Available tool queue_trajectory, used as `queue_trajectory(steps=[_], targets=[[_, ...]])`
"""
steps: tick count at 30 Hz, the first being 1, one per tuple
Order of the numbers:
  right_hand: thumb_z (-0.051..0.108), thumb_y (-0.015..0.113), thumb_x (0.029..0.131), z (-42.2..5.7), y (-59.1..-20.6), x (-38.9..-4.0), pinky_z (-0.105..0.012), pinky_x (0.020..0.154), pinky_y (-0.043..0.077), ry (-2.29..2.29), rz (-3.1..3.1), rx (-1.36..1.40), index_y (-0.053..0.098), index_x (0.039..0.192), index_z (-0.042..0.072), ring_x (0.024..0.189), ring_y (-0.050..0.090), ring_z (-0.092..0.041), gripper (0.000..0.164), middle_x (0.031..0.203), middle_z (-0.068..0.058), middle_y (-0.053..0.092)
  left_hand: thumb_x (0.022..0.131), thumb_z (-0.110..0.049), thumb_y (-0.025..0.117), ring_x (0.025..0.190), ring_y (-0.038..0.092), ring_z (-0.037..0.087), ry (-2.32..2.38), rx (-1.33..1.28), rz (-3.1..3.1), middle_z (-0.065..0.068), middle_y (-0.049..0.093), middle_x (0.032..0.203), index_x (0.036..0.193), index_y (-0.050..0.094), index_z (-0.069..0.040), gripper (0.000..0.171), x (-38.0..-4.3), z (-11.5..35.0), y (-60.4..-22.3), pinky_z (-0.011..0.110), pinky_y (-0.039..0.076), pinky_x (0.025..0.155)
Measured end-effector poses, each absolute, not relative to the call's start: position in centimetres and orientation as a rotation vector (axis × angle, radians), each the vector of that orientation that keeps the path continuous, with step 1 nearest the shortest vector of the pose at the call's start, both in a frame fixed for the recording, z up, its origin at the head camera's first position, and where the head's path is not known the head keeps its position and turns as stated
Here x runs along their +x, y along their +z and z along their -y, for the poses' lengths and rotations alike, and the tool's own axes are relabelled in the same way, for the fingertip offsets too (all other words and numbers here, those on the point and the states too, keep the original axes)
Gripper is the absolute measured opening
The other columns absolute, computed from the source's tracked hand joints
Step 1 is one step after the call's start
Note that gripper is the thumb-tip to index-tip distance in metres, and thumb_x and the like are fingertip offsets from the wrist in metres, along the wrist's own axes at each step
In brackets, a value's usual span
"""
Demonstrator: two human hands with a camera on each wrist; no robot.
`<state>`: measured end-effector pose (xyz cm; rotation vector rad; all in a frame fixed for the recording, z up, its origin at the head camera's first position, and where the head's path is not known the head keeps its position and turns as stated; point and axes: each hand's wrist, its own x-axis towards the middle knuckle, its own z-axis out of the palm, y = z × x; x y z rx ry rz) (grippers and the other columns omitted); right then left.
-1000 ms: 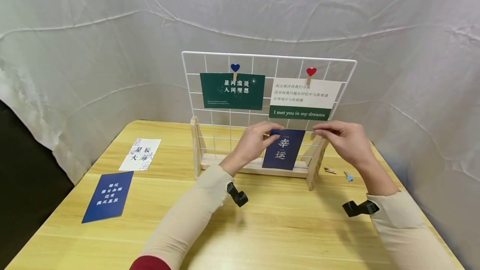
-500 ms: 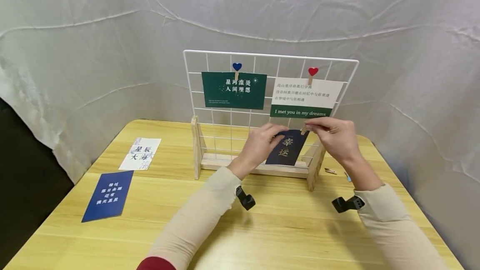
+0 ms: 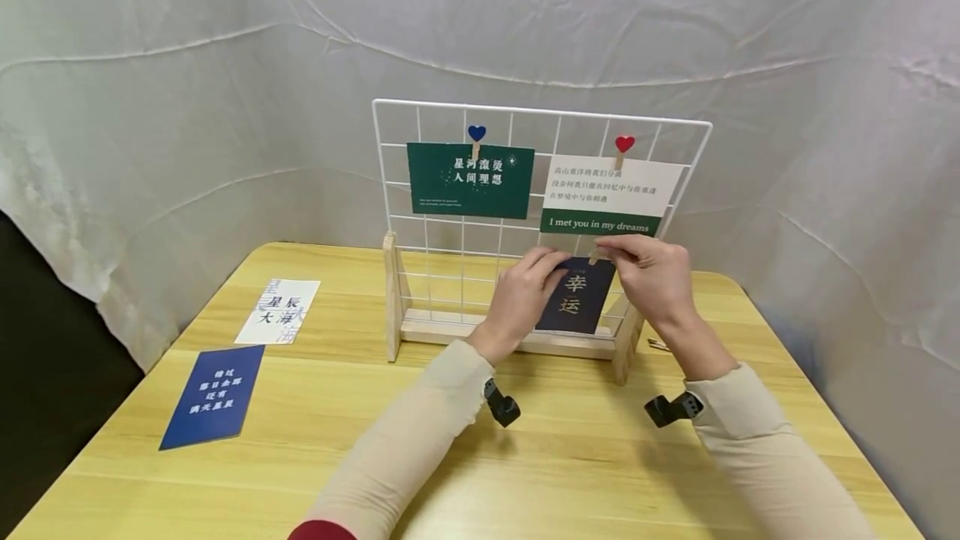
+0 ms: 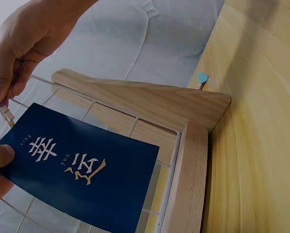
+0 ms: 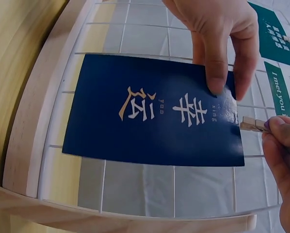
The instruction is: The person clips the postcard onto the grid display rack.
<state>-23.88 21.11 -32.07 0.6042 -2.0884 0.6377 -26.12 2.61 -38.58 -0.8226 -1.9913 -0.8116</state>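
While left grip (image 3: pixel 522 294) pinches navy card (image 5: pixel 154 110) (near top edge), right grip (image 3: pixel 651 280) pinches clothespin (image 5: pixel 252 124).

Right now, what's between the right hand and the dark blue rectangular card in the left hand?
A pale wooden clothespin, pinched by the right hand, its tip at the edge of the blue card; the right wrist view shows it.

The card (image 5: pixel 152 110) looks smooth, glossy paper; the clothespin (image 5: pixel 253 124) and stand (image 4: pixel 186 179), matt wood.
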Motion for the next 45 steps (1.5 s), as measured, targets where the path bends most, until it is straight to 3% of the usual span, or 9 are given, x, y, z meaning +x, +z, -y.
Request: queue_trajectory(steps=[5,13,45], targets=[[0.003,0.076,0.084,-20.9,-32.1,-24.0,-0.014,0.051,0.035,0.601,2.088,0.599,0.080,0.090,0.008,0.059,0.063,-0.016,0.009,0.084,-0.007,0.075,0.094,-0.013,0.068,0.094,0.066,0.012,-0.823,-0.791,1.999,0.001,0.067,0.106,0.111,0.071,-0.010,0.018,-26.1,-2.9,-38.6,0.021,0.054,0.081],[0.003,0.076,0.084,-20.6,-32.1,-24.0,-0.036,0.051,0.050,0.562,2.110,0.596,0.079,0.089,0.005,0.066,0.069,-0.024,0.007,0.084,-0.010,0.074,0.094,-0.013,0.067,0.094,0.067,0.012,-0.843,-0.760,1.992,0.001,0.067,0.106,0.110,0.072,-0.011,0.017,-26.1,-3.2,-38.7,0.023,0.054,0.082],[-0.005,0.067,0.084,-20.2,-32.3,-24.4,-0.045,0.060,0.053,0.518,2.236,0.597,0.079,0.088,0.006,0.068,0.070,-0.028,0.016,0.084,-0.010,0.074,0.094,-0.012,0.067,0.096,0.067,0.011,-0.808,-0.770,1.943,0.000,0.067,0.106,0.109,0.074,-0.010,0.016,-26.5,-3.3,-39.6,0.019,0.052,0.086]])
